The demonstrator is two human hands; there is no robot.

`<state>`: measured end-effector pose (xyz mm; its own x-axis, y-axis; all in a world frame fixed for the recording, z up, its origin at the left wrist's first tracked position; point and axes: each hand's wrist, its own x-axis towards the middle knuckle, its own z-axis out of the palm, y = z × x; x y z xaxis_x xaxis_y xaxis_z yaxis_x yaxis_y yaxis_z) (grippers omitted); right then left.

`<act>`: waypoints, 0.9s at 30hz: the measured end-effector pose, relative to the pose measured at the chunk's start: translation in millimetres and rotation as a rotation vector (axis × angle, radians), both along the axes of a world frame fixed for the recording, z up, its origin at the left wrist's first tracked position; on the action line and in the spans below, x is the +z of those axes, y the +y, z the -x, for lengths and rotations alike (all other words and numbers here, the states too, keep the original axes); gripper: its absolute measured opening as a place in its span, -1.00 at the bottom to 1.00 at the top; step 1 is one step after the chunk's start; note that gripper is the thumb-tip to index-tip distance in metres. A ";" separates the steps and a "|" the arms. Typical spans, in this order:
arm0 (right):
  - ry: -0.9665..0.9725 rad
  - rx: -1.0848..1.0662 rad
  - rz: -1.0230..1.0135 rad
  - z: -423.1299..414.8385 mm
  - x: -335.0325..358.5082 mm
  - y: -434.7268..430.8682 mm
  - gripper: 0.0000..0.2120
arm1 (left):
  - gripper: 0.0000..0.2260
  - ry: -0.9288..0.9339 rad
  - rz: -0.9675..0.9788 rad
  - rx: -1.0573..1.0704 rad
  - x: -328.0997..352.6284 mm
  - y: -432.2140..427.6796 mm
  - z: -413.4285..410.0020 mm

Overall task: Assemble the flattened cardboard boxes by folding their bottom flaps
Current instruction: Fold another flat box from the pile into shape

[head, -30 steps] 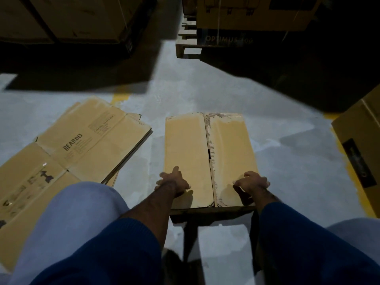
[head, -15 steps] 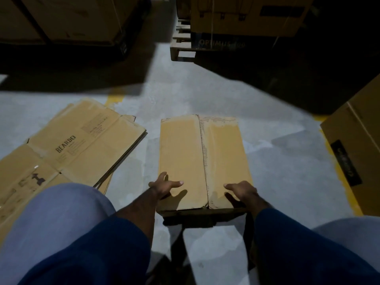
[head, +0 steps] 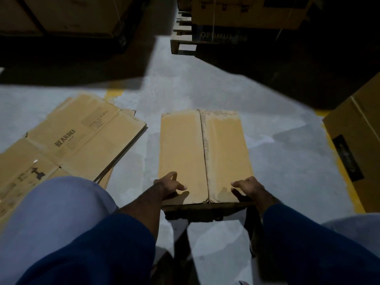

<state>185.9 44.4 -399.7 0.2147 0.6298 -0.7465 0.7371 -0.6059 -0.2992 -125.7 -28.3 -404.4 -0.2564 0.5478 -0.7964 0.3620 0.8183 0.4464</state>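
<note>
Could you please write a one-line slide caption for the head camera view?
Left hand and right hand rest on the near end of a box with its flaps closed, flattened cartons lying alongside.

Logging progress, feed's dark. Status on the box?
Near edge: left hand on left flap, right hand on right flap. Both cardboard box flaps folded shut. Nothing blocking; flattened boxes lie left.
</note>
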 end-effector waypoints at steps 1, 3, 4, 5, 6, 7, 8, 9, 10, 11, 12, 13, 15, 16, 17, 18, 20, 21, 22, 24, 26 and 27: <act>-0.031 0.002 0.009 1.0 3.7 -1.2 -0.16 | -0.07 0.035 0.007 0.006 -1.9 -1.8 1.5; -0.040 0.016 0.018 0.3 7.4 -7.3 -0.09 | -0.03 0.072 0.011 0.042 -10.2 -4.8 6.8; -0.034 0.032 0.053 2.3 17.6 -14.9 -0.10 | -0.04 0.095 0.010 0.057 -10.1 -7.0 9.2; -0.011 0.042 0.084 2.0 18.2 -20.4 -0.19 | -0.07 0.126 0.006 0.065 -6.2 -9.7 10.7; 0.028 0.034 0.117 4.0 28.6 -29.7 -0.38 | -0.12 0.137 -0.001 0.076 -2.7 -13.0 11.8; 0.061 0.023 0.155 7.2 34.0 -37.5 -0.61 | -0.18 0.128 -0.002 0.066 0.9 -16.7 12.3; 0.081 0.036 0.187 10.4 41.1 -46.0 -0.74 | -0.24 0.097 0.004 0.052 2.6 -19.8 11.7; 0.087 0.033 0.212 12.9 43.7 -51.0 -0.79 | -0.27 0.055 0.019 0.034 4.0 -23.5 11.0; 0.111 -0.011 0.254 12.0 42.4 -56.0 -0.80 | -0.28 0.017 0.035 0.013 4.8 -26.7 9.9; 0.109 -0.021 0.265 13.1 39.9 -57.3 -0.77 | -0.27 0.000 0.053 -0.017 5.8 -29.3 8.9; 0.122 -0.005 0.292 15.6 46.8 -59.4 -0.74 | -0.26 -0.016 0.060 -0.037 9.0 -30.9 7.8; 0.111 0.021 0.297 17.2 46.5 -56.9 -0.71 | -0.24 -0.020 0.063 -0.048 13.7 -31.1 6.6; 0.121 -0.029 0.261 25.7 54.1 -50.0 -0.73 | -0.27 -0.008 0.052 -0.070 16.2 -29.6 5.7; 0.130 0.004 0.209 32.3 60.7 -46.4 -0.75 | -0.32 0.024 0.034 -0.081 14.9 -28.1 4.0; 0.139 0.059 0.136 38.1 62.8 -41.6 -0.74 | -0.37 0.085 0.018 -0.101 16.1 -27.2 0.6; 0.161 0.116 0.077 45.0 66.1 -38.5 -0.71 | -0.39 0.153 0.008 -0.118 17.2 -26.5 -3.3; 0.226 0.185 0.023 57.9 71.5 -33.5 -0.75 | -0.40 0.236 -0.036 -0.125 24.8 -24.1 -16.8; 0.263 0.223 0.002 64.5 77.8 -34.8 -0.78 | -0.41 0.231 -0.079 -0.129 28.1 -22.0 -25.2; 0.280 0.263 -0.007 69.9 81.3 -37.3 -0.78 | -0.45 0.215 -0.128 -0.152 30.2 -18.7 -34.2; 0.277 0.344 -0.017 77.8 80.4 -42.7 -0.79 | -0.57 0.169 -0.207 -0.210 35.5 -13.3 -53.6; 0.226 0.426 -0.024 82.8 71.7 -49.2 -0.76 | -0.66 0.104 -0.242 -0.185 35.4 -11.8 -71.4; 0.192 0.477 -0.024 84.8 66.2 -52.6 -0.73 | -0.68 0.077 -0.247 -0.158 32.6 -12.7 -79.1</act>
<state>101.2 -8.2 -333.6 -0.2402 0.6416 -0.7284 0.8602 -0.2071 -0.4661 -46.6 -41.0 -371.9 -0.2071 0.7606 -0.6153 0.5172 0.6190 0.5911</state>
